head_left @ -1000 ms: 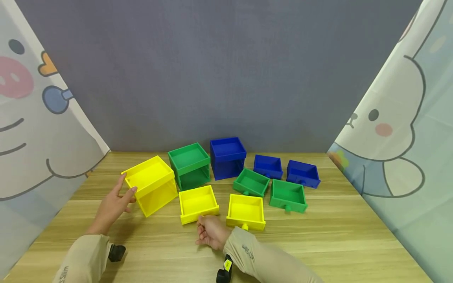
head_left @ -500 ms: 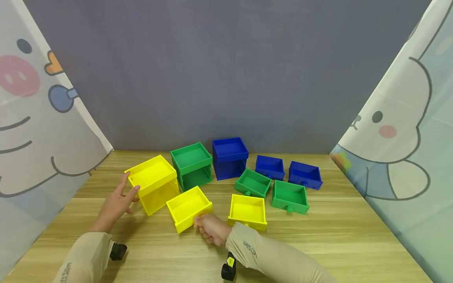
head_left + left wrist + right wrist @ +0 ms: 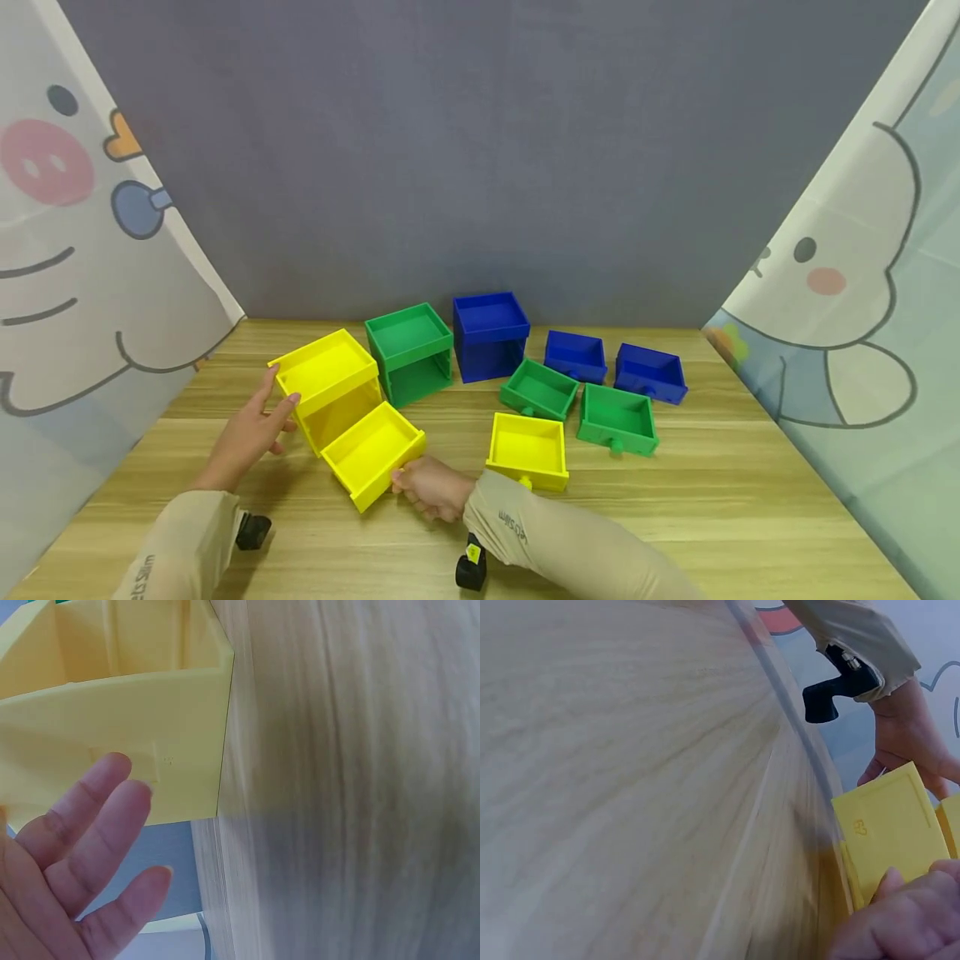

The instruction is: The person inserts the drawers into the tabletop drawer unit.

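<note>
My left hand (image 3: 246, 440) rests against the left side of a yellow drawer cabinet (image 3: 327, 367), index finger at the rear corner and thumb near the front top edge. In the left wrist view its other fingers (image 3: 97, 847) extend loosely beside the yellow wall. My right hand (image 3: 435, 487) pinches a small yellow drawer (image 3: 372, 450) at its front, the knob hidden by the fingers. The drawer is turned at an angle, its rear edge right at the cabinet's lower opening. In the right wrist view the drawer's front panel (image 3: 889, 825) shows an embossed marking.
Behind stand a green cabinet (image 3: 409, 337) and a blue cabinet (image 3: 491, 321), fronts open. To the right lie another yellow drawer (image 3: 528, 442), two green drawers (image 3: 618, 410) and two blue drawers (image 3: 651, 367). A grey cloth (image 3: 480, 167) hangs behind the wooden table (image 3: 712, 500).
My right hand has moved the yellow drawer left and turned it toward the yellow cabinet, bringing it up to the opening. The left hand has kept its place on the cabinet.
</note>
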`<state>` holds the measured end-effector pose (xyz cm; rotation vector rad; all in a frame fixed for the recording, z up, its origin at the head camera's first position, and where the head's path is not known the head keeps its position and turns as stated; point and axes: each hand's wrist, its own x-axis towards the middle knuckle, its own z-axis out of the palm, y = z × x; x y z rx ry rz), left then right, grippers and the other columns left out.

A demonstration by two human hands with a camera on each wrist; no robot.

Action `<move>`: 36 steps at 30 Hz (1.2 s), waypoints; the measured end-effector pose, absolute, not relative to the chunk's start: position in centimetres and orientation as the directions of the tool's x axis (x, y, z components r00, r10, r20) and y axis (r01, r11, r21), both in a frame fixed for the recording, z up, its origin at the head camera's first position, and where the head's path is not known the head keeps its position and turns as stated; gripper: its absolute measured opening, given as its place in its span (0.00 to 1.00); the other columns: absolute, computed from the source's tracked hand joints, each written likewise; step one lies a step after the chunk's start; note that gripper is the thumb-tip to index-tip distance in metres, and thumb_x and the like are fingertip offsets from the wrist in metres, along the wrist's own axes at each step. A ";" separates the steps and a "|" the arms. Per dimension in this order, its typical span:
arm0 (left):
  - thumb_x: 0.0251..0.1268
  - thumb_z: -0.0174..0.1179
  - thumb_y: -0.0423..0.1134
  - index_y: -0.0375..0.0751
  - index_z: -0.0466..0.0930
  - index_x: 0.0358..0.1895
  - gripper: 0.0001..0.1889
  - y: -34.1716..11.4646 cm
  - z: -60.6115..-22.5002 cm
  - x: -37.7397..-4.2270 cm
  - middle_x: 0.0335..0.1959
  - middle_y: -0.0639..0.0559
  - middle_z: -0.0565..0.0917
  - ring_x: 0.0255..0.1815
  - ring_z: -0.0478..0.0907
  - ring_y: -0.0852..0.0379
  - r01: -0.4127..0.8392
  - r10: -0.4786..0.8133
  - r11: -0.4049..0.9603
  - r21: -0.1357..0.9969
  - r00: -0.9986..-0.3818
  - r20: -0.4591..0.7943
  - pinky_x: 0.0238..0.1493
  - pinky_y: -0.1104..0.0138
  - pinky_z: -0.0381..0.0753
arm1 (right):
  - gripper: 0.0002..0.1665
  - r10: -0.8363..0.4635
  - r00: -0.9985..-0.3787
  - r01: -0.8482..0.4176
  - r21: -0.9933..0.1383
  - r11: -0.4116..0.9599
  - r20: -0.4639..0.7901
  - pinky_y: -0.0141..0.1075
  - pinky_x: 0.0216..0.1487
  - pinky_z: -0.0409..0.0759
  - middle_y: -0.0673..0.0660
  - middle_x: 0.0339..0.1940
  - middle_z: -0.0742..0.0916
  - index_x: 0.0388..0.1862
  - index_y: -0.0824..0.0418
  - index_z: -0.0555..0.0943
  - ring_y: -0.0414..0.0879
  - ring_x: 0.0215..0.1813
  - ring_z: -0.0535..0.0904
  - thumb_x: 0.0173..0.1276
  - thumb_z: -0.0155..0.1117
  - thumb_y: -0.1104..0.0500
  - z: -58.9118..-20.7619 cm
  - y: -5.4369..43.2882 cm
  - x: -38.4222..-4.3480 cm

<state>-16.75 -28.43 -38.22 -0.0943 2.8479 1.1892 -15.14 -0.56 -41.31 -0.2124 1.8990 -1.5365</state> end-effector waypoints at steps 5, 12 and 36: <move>0.73 0.36 0.64 0.54 0.22 0.76 0.42 -28.4 -38.1 -16.9 0.44 0.35 0.84 0.27 0.80 0.51 -0.085 -0.039 0.709 0.700 -0.996 -0.082 0.40 0.49 0.72 | 0.16 -0.478 -0.778 0.307 -0.911 0.275 -0.407 0.26 0.15 0.49 0.47 0.10 0.62 0.27 0.63 0.73 0.37 0.13 0.52 0.76 0.46 0.61 -41.6 -1.2 -15.4; 0.74 0.35 0.62 0.50 0.24 0.76 0.41 -28.1 -38.1 -16.8 0.58 0.23 0.71 0.49 0.75 0.28 -0.061 -0.042 0.718 0.694 -0.998 -0.044 0.45 0.39 0.72 | 0.16 -0.464 -0.788 0.289 -0.909 0.301 -0.404 0.26 0.15 0.51 0.47 0.11 0.63 0.27 0.63 0.73 0.38 0.14 0.53 0.77 0.47 0.60 -41.8 -1.7 -16.0; 0.74 0.36 0.62 0.53 0.20 0.75 0.41 -28.5 -38.9 -17.4 0.72 0.22 0.42 0.66 0.48 0.18 -0.053 -0.023 0.654 0.755 -0.998 -0.050 0.58 0.28 0.50 | 0.19 -0.502 -0.787 0.238 -0.927 0.289 -0.358 0.27 0.15 0.48 0.47 0.10 0.62 0.23 0.60 0.70 0.37 0.13 0.50 0.77 0.45 0.60 -41.9 -2.9 -16.8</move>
